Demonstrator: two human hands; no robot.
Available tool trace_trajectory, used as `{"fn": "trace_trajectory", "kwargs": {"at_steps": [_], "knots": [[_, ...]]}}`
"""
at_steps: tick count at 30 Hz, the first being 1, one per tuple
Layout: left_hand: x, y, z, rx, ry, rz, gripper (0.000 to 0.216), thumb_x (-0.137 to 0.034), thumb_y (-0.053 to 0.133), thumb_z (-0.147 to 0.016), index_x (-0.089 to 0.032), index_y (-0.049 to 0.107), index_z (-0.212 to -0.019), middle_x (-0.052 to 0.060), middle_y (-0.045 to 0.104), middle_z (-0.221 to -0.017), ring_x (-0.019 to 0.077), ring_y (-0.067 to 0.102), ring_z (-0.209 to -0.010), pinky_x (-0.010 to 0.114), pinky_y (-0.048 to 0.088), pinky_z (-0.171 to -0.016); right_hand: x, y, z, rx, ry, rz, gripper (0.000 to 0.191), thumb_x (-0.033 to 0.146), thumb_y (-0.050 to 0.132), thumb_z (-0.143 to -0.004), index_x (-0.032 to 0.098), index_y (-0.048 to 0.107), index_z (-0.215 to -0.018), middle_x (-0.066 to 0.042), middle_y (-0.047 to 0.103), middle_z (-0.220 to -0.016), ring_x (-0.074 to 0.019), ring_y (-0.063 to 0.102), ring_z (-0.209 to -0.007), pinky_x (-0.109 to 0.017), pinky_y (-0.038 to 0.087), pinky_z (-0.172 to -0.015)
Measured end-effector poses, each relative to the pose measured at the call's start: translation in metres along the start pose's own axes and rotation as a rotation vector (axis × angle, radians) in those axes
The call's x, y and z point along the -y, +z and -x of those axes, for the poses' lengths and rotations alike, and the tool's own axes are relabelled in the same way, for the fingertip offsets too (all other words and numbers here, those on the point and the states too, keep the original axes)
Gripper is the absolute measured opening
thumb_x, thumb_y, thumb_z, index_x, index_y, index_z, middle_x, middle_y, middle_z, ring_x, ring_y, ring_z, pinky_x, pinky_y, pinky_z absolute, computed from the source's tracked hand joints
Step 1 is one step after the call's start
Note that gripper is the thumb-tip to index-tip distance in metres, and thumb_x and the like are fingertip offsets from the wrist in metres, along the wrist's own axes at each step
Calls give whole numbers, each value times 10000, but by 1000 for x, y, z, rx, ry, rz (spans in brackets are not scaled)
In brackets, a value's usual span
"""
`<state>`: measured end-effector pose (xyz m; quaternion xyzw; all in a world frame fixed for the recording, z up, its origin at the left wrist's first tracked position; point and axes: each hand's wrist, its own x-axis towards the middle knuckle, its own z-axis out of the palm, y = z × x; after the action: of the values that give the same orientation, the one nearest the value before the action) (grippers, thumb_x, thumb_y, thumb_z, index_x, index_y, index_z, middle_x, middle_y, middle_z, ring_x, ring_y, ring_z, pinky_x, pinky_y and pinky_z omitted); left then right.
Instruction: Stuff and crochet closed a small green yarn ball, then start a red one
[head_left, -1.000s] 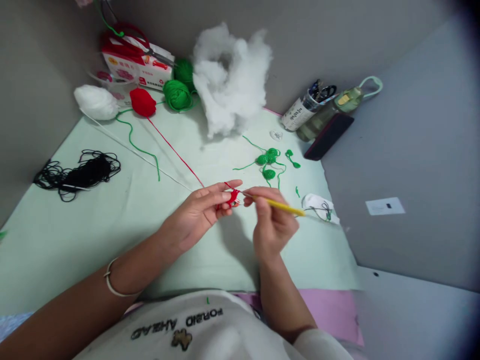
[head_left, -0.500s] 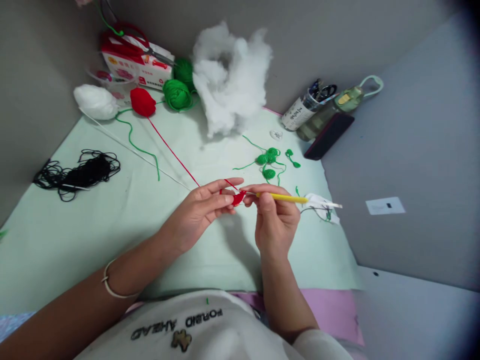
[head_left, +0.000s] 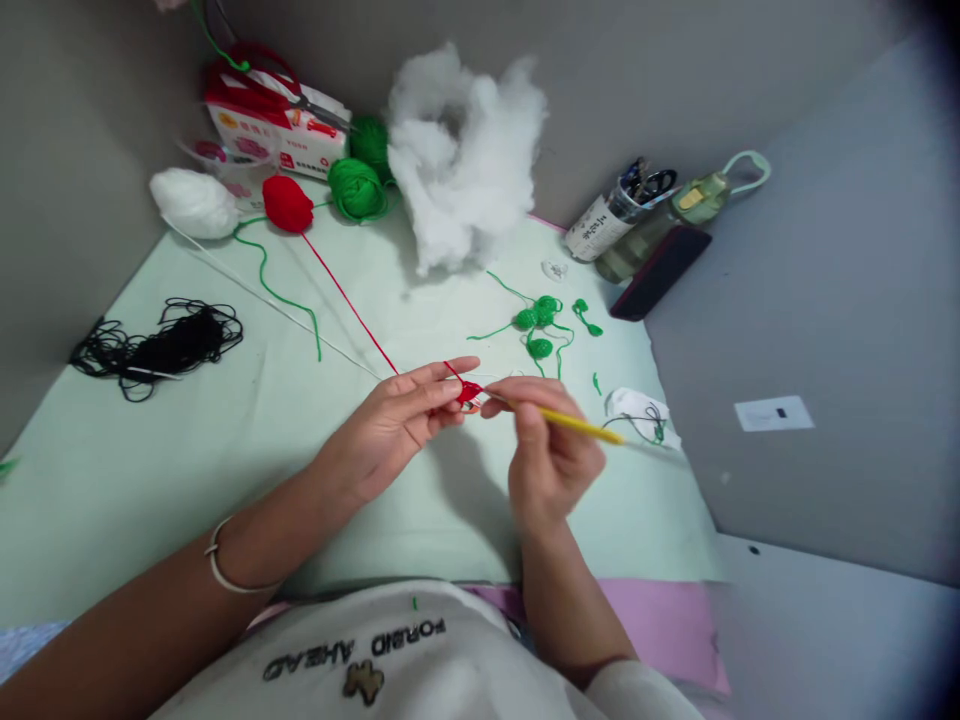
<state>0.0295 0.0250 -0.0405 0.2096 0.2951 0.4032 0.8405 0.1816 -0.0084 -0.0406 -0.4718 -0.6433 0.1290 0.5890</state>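
My left hand (head_left: 405, 425) pinches a small red crochet piece (head_left: 470, 391) between thumb and fingers, its index finger stretched out with red yarn over it. From that hand a red strand (head_left: 348, 301) runs back to the red yarn ball (head_left: 288, 204). A crochet hook with a yellow handle (head_left: 574, 420) is gripped in my right hand (head_left: 551, 450), and its metal tip meets the red piece. The hook's handle slopes down to the right. A white strand (head_left: 277, 303) leads from the white yarn ball (head_left: 193, 203) toward my left hand.
Black yarn (head_left: 161, 348) lies tangled at left. Green balls (head_left: 358, 189), a tissue pack (head_left: 292, 135) with scissors on it, and white stuffing (head_left: 465, 150) stand at the back. Small green crocheted pieces (head_left: 540, 315) lie right of centre, near a pen cup (head_left: 592, 230), bottle (head_left: 697, 200) and phone (head_left: 660, 272).
The handle end of the hook has swung downward, from nearly level to sloping, as my right hand turned. The red piece has shifted slightly left and up in my left fingers.
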Motion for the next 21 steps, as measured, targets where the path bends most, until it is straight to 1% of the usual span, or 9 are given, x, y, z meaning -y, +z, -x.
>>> {"fn": "trace_trajectory", "kwargs": {"at_steps": [3,6,8,10,12,14,16,19,21], "knots": [[-1,2,0,-3,49,-42,289,-210,772,-840,-174,790,-1126,35,741,-902,132,613,-799,279,485,-829,1,0,-6,-22,177,-238,189,239,545,-1018,238,727,-970,-36,727,-886,-153,685,-689,-313,596,-590],[1,5,2,19,94,-145,267,-220,772,-845,-199,798,-1109,27,742,-914,136,606,-813,280,477,-825,1,1,-7,32,190,-215,144,228,614,-985,241,754,-960,-44,765,-929,-191,722,-835,-339,612,-671],[4,6,3,4,121,-186,272,-237,788,-834,-204,800,-1104,29,741,-933,147,614,-850,284,473,-836,1,2,-4,49,147,-155,162,188,609,-983,251,758,-989,-39,773,-931,-194,725,-865,-353,618,-710],[6,6,3,-36,129,-184,310,-254,800,-828,-214,790,-1135,23,731,-918,154,620,-870,290,469,-853,0,3,0,67,35,-54,217,129,610,-970,267,755,-1054,-35,763,-946,-183,721,-867,-350,618,-737],[6,4,2,-50,99,-143,314,-265,787,-843,-215,784,-1153,26,728,-940,150,621,-874,288,470,-862,-1,2,4,90,-122,106,301,78,633,-940,280,749,-1131,-51,751,-1013,-183,716,-909,-342,613,-752],[5,2,0,-28,51,-73,278,-256,768,-855,-194,794,-1124,43,729,-1011,136,613,-862,271,476,-847,-2,1,5,98,-198,193,347,56,646,-923,283,747,-1166,-69,741,-1068,-193,715,-941,-349,610,-764],[3,1,-2,-16,27,2,243,-226,774,-837,-163,808,-1068,50,722,-1018,114,601,-819,243,483,-802,-2,0,4,50,-131,122,300,74,633,-938,276,757,-1121,-60,749,-1011,-197,716,-904,-362,607,-751],[1,1,-2,-40,59,26,259,-185,788,-816,-156,806,-1073,19,696,-876,88,579,-741,219,482,-762,-1,-2,-3,-39,89,-135,203,155,586,-988,260,757,-1021,-25,721,-861,-162,677,-712,-332,577,-622],[3,3,-1,-49,115,-34,306,-184,790,-825,-183,788,-1131,-2,684,-830,91,588,-751,217,480,-781,0,-1,-4,-22,156,-218,200,185,566,-1005,257,753,-1002,-16,698,-836,-143,650,-654,-305,552,-563]]}}
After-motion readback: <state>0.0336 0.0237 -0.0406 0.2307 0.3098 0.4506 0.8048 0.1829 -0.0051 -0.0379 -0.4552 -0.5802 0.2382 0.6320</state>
